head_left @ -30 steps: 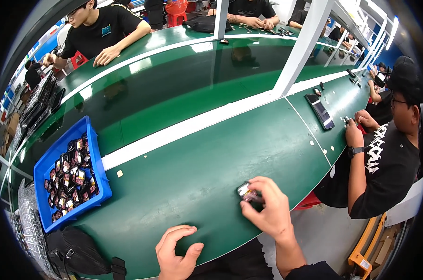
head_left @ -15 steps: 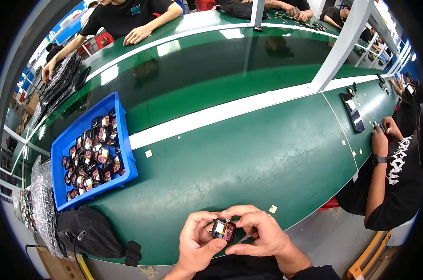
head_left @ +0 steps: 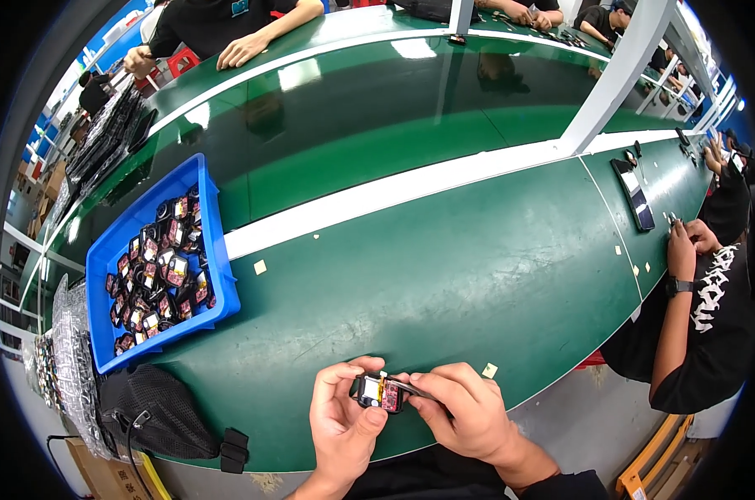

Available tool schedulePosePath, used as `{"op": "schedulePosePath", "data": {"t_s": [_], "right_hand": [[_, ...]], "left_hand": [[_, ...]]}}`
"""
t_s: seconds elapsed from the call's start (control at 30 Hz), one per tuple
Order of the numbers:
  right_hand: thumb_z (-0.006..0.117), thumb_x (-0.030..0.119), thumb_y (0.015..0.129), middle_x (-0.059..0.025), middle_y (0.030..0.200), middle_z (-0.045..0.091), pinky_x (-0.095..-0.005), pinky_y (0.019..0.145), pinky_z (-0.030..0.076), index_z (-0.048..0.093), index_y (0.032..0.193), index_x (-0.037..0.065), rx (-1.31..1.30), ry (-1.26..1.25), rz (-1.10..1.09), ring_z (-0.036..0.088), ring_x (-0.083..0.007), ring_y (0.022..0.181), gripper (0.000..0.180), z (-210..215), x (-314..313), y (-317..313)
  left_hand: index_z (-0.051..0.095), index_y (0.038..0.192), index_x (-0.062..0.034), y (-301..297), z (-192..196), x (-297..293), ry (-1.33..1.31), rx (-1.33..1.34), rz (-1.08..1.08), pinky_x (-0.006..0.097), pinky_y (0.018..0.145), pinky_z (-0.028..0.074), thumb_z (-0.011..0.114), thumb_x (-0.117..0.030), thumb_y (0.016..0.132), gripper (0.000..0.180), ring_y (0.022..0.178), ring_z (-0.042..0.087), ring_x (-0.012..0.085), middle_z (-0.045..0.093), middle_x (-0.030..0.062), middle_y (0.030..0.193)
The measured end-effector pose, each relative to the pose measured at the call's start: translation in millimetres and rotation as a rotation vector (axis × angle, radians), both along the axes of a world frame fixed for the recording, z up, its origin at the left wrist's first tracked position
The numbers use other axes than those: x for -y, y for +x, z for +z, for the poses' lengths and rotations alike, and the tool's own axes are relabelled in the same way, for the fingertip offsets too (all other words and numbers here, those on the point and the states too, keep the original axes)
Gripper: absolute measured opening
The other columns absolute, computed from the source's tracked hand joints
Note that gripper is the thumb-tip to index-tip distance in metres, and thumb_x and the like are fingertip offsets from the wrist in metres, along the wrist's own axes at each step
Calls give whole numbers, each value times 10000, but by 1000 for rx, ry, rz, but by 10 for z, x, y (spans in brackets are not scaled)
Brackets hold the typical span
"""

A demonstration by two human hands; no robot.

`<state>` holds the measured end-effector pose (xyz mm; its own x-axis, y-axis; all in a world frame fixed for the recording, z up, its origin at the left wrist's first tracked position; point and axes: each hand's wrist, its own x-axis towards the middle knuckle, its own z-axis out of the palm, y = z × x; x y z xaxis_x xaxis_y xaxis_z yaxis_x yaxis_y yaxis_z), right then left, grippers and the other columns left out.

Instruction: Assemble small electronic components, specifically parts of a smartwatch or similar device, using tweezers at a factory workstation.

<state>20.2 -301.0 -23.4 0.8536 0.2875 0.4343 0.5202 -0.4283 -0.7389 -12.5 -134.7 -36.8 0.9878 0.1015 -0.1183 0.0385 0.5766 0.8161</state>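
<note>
Both my hands meet low in the picture, just above the near edge of the green table [head_left: 444, 275]. My left hand [head_left: 342, 423] grips a small black square device [head_left: 377, 392] with a red and white inside, held between thumb and fingers. My right hand [head_left: 461, 410] holds a thin dark tool whose tip rests on the device's right side. A blue tray [head_left: 215, 287] full of several similar small black and red parts sits on the table to the left, apart from my hands.
A black mesh bag [head_left: 157, 412] lies below the tray at the table's edge. Small tan paper bits [head_left: 260, 267] dot the green surface. A person in black [head_left: 702, 317] works at the right beside a dark tablet [head_left: 633, 193]. Other people sit at the far side.
My right hand came back from the table to the right and joined my left hand on the small device. The view has tilted down and left, showing more of the blue tray.
</note>
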Motion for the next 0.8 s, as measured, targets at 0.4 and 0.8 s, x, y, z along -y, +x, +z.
{"op": "schedulePosePath", "data": {"t_s": [0.4,0.8], "right_hand": [[873,-18,680,-64,868,682,-276,501,518,747,953,36,161,-70,-107,664,-167,595,306,-26,12,-37],[852,-24,653,-58,855,694,-273,499,513,756,934,42,165,-69,-110,665,-162,594,304,-25,20,-30]], "left_hand": [[459,1302,-33,-14,-52,-17,-6,71,-34,456,1014,573,820,-143,900,551,1210,642,391,496,207,1376],[464,1303,-21,-16,-36,-13,11,83,-58,459,1026,567,827,-75,878,562,1223,633,398,469,214,1396]]}}
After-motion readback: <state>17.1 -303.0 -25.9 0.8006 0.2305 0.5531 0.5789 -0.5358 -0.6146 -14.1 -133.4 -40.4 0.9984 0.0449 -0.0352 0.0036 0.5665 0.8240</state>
